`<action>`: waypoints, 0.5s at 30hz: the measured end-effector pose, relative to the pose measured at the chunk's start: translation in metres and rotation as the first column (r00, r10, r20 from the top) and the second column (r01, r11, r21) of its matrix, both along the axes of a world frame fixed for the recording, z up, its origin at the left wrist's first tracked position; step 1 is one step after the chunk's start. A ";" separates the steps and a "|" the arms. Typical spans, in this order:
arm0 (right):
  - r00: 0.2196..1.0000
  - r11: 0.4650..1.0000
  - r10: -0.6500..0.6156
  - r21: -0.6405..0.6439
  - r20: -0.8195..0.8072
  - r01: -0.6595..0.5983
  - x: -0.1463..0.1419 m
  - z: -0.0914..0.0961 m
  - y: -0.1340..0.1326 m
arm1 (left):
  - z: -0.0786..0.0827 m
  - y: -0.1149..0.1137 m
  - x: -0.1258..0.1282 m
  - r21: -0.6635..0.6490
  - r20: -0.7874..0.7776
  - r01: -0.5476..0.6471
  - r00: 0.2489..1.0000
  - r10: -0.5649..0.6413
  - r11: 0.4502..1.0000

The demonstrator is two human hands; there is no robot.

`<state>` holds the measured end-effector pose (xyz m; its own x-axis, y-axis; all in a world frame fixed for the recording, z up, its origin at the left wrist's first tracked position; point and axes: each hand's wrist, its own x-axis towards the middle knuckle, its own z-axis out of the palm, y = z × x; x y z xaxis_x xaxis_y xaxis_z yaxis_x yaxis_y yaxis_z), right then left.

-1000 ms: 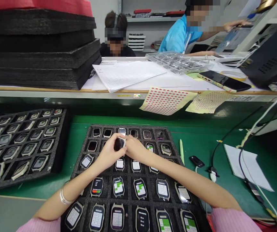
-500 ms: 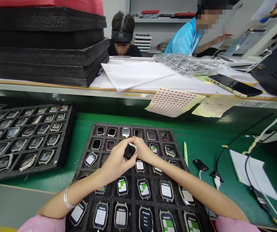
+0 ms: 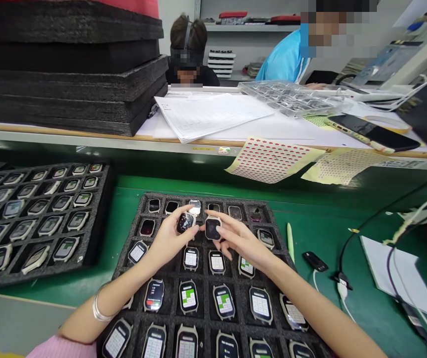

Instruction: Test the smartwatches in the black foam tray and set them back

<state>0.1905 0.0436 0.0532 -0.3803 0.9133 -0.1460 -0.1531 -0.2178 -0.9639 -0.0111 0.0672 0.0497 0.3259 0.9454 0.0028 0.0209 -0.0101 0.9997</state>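
Note:
My left hand (image 3: pixel 169 238) pinches a dark-faced smartwatch (image 3: pixel 185 223) at its fingertips, above the second row of a black foam tray (image 3: pixel 168 197). My right hand (image 3: pixel 240 239) is spread with its fingers apart, right next to a second dark-faced smartwatch (image 3: pixel 213 228) lying in the tray. Most watches in the lower rows show lit screens with green or white grids. The top rows hold mostly dark screens. A bracelet circles my left wrist.
A second foam tray of watches (image 3: pixel 101 184) lies left on a green mat (image 3: pixel 86 281). Beyond the bench edge are stacked black foam sheets (image 3: pixel 67 84), papers (image 3: pixel 213 114), a sticker sheet (image 3: pixel 273 160), and a phone (image 3: pixel 373 134). Two co-workers (image 3: pixel 187 69) (image 3: pixel 282 62) sit opposite.
My hands have parted. The watch held between them earlier is replaced by two separate dark-faced watches, one in my left fingers and one beside my right fingers. The view has shifted slightly.

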 end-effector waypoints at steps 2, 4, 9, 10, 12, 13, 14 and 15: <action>0.996 0.999 0.025 -0.020 -0.085 -0.027 0.001 -0.004 0.000 | -0.001 0.002 0.000 -0.015 -0.008 0.005 1.000 -0.005 1.000; 0.994 0.999 0.042 -0.005 -0.098 -0.043 0.001 -0.006 0.001 | -0.001 0.002 0.000 -0.018 -0.027 0.019 0.999 -0.019 1.000; 0.991 0.998 0.053 -0.017 -0.124 -0.055 0.002 -0.007 0.000 | -0.001 0.001 0.000 0.015 -0.066 0.042 0.997 -0.041 0.999; 0.986 0.997 0.061 -0.035 -0.156 -0.067 0.002 -0.007 -0.001 | -0.001 0.000 0.000 0.017 -0.069 0.047 0.997 -0.046 0.999; 0.974 0.994 0.075 -0.062 -0.216 -0.090 0.002 -0.007 -0.002 | -0.002 -0.002 0.002 0.017 -0.071 0.064 0.996 -0.063 0.998; 0.968 0.993 0.079 -0.069 -0.238 -0.098 0.002 -0.007 -0.002 | -0.003 -0.003 0.002 0.015 -0.072 0.074 0.995 -0.072 0.997; 0.963 0.992 0.079 -0.071 -0.258 -0.101 0.002 -0.007 -0.002 | -0.003 -0.004 0.003 0.011 -0.074 0.085 0.994 -0.084 0.996; 0.958 0.993 0.077 -0.069 -0.278 -0.100 0.002 -0.007 -0.002 | -0.004 -0.004 0.003 0.008 -0.078 0.097 0.992 -0.096 0.995</action>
<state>0.1922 0.0416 0.0465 -0.4948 0.8635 -0.0976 -0.3856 -0.3188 -0.8658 -0.0077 0.0629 0.0457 0.4149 0.9097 -0.0155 0.0965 -0.0271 0.9950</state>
